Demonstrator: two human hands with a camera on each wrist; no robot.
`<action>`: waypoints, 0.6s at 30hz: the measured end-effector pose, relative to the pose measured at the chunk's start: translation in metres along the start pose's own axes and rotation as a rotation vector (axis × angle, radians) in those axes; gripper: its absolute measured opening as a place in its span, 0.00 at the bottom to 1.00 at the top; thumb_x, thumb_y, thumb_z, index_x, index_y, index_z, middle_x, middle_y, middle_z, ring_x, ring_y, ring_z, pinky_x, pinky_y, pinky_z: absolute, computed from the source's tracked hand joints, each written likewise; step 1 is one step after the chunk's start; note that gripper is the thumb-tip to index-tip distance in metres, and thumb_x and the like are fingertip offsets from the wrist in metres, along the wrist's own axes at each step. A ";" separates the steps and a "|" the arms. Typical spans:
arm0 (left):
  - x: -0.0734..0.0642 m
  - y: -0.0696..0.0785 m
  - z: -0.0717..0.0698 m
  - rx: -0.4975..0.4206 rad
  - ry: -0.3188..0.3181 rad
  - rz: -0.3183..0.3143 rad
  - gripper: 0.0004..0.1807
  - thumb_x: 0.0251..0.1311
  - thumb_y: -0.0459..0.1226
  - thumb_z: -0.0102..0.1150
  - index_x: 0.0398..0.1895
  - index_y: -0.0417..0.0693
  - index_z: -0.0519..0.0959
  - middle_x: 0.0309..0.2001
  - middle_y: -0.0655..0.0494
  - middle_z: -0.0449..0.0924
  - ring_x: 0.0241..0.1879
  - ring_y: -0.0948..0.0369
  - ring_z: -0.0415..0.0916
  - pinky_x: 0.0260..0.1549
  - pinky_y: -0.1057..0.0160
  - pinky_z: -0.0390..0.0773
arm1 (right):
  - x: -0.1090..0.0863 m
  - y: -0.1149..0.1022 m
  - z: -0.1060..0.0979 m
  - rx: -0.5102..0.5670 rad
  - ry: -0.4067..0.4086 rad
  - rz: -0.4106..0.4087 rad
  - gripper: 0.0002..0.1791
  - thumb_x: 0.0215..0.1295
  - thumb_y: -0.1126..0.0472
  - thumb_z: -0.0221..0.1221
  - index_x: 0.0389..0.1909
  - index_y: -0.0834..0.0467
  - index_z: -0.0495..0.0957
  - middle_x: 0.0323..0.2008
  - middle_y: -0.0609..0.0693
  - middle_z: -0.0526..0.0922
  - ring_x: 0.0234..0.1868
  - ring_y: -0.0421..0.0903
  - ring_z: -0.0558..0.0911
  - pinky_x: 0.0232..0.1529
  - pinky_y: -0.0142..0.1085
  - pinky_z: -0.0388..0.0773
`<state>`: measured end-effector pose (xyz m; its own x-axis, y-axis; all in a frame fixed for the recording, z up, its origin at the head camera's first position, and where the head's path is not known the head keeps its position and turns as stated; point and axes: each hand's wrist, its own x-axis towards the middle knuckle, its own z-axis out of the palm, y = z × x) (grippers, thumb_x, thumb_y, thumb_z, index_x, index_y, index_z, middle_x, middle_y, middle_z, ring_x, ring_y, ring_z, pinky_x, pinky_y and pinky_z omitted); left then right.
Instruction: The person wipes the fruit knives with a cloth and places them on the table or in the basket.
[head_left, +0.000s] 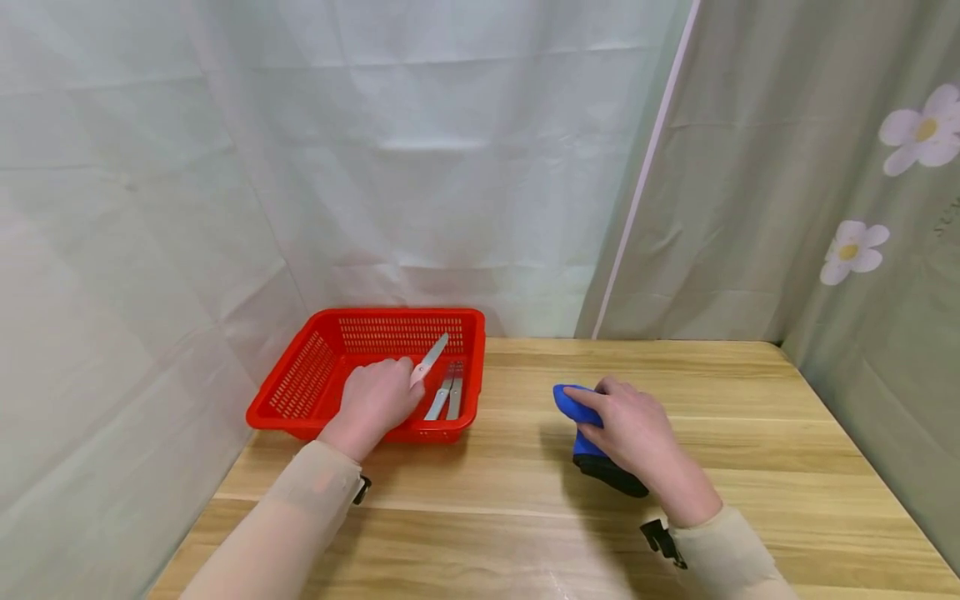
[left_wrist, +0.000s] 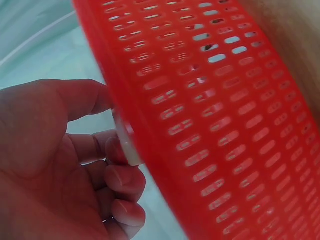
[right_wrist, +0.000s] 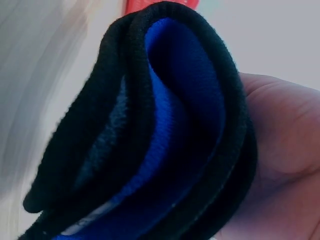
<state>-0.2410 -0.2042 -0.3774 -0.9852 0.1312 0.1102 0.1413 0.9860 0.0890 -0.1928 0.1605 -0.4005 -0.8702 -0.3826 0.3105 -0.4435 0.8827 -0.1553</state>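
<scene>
Over the red basket (head_left: 367, 313), my left hand (head_left: 382, 392) grips a knife (head_left: 433, 354) by its pale handle, the blade slanting up toward the back right corner. The left wrist view has the thumb and fingers curled about that handle, partly hidden behind the basket's slotted wall (left_wrist: 225, 125). To the right, above the table, my right hand (head_left: 637, 425) pinches a folded blue cloth (head_left: 576, 407) with black edging. In the right wrist view the cloth's black border (right_wrist: 232, 95) loops around its blue inner face, and the palm shows beside it.
Inside the basket, on its right side, lie light-handled utensils (head_left: 447, 393), at least one a fork. The wooden table (head_left: 510, 517) runs back to a pale curtain (head_left: 450, 167), and more curtain stands along both sides.
</scene>
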 end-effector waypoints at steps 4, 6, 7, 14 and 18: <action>0.005 0.002 0.005 -0.001 -0.065 -0.039 0.12 0.71 0.43 0.68 0.40 0.43 0.78 0.26 0.52 0.77 0.24 0.54 0.75 0.26 0.56 0.78 | 0.001 0.001 0.003 0.007 -0.022 0.019 0.30 0.65 0.58 0.79 0.69 0.46 0.86 0.41 0.53 0.82 0.37 0.51 0.82 0.33 0.48 0.80; 0.007 0.002 0.008 -0.003 -0.085 -0.054 0.13 0.71 0.43 0.68 0.40 0.44 0.78 0.27 0.51 0.77 0.25 0.53 0.75 0.27 0.55 0.79 | 0.002 0.001 0.005 0.011 -0.030 0.022 0.30 0.66 0.58 0.79 0.69 0.47 0.86 0.42 0.54 0.82 0.37 0.51 0.82 0.33 0.48 0.80; 0.008 0.002 0.009 -0.004 -0.093 -0.061 0.13 0.70 0.43 0.68 0.40 0.44 0.78 0.27 0.51 0.78 0.26 0.53 0.75 0.28 0.55 0.79 | 0.002 0.000 0.005 0.011 -0.033 0.022 0.30 0.66 0.59 0.79 0.69 0.47 0.86 0.42 0.54 0.82 0.37 0.51 0.81 0.33 0.48 0.80; 0.017 -0.001 0.019 -0.022 -0.154 -0.102 0.13 0.71 0.44 0.69 0.40 0.45 0.79 0.27 0.51 0.79 0.27 0.54 0.76 0.28 0.56 0.78 | 0.005 0.001 0.013 0.003 -0.049 0.018 0.30 0.66 0.58 0.79 0.69 0.47 0.86 0.42 0.55 0.82 0.36 0.51 0.81 0.32 0.47 0.80; 0.021 -0.003 0.023 -0.011 -0.199 -0.122 0.12 0.72 0.45 0.68 0.39 0.46 0.81 0.27 0.51 0.79 0.28 0.54 0.76 0.29 0.56 0.78 | 0.005 0.001 0.018 0.008 -0.078 0.031 0.30 0.66 0.58 0.79 0.70 0.47 0.86 0.42 0.55 0.82 0.36 0.51 0.81 0.32 0.47 0.80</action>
<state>-0.2641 -0.2023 -0.3978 -0.9946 0.0301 -0.0989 0.0201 0.9947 0.1010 -0.2017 0.1544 -0.4155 -0.8973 -0.3756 0.2318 -0.4177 0.8922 -0.1715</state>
